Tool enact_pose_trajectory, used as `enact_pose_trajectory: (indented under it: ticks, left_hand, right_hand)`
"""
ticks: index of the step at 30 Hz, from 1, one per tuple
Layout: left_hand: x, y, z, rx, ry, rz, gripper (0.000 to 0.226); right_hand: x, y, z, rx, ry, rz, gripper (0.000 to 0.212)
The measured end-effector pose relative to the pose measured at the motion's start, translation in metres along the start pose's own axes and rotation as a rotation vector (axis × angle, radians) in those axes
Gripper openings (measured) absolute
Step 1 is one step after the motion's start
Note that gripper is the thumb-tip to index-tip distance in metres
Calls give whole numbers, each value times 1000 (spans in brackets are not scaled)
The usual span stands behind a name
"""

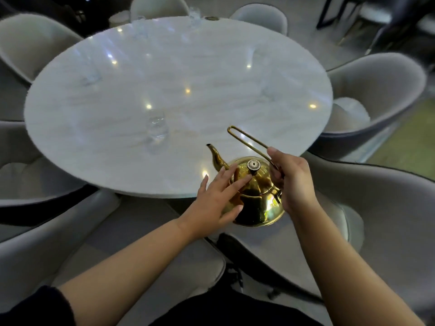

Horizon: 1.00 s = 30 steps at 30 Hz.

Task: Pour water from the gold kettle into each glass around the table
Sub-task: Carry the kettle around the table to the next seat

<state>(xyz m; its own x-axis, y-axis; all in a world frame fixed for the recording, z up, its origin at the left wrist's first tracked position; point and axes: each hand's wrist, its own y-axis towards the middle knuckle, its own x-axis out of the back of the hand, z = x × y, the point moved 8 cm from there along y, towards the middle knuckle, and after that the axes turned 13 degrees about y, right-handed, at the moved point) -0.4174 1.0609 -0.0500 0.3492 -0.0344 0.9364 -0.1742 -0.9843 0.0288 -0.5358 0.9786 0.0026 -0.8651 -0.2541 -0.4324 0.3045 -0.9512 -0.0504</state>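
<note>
The gold kettle hangs at the near edge of the round white marble table, its spout pointing left and away from me. My right hand is closed on the kettle's thin wire handle. My left hand lies flat with fingers spread against the kettle's lid and left side. A clear glass stands on the table just beyond the spout, blurred. Another glass is at the left, one more at the far edge.
Grey padded chairs ring the table: one at the right, one near right, one below me, others at left and far side. A white cushion lies on the right chair.
</note>
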Motion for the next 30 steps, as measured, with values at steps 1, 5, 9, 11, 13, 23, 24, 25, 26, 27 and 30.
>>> enact_pose_trajectory:
  ticks: [1,5,9,11,13,23,24,25,26,27,30]
  left_hand:
    - [-3,-6,-11,-38,0,-1,62]
    - [-13,-23,-57,-204,-8,-7,59]
    - [-25,-36,-105,-349,-63,-28,55]
    - [-29,-42,-130,-406,-93,-44,54]
    - [-33,-47,-155,-460,-122,-62,52]
    - [-64,-52,-289,-776,-180,-14,51]
    - [-69,-51,-302,-800,-181,-5,51]
    - [-75,-50,-316,-821,-179,-1,50]
    - [-81,-49,-329,-837,-177,2,50]
    - [-87,-48,-343,-849,-179,9,50]
    - [-108,-44,-381,-862,-220,51,50]
  right_hand:
    - [7,-14,3,20,4,-22,46]
    - [37,-70,17,59,29,-121,47]
    - [74,-127,35,123,58,-257,45]
    - [93,-154,44,156,84,-335,44]
    - [108,-178,55,188,96,-393,42]
    - [196,-294,114,380,102,-639,46]
    - [207,-303,119,395,114,-653,46]
    - [218,-312,123,407,124,-664,47]
    - [229,-319,127,413,128,-674,47]
    - [241,-326,131,413,124,-686,46]
    - [279,-344,142,386,92,-727,42]
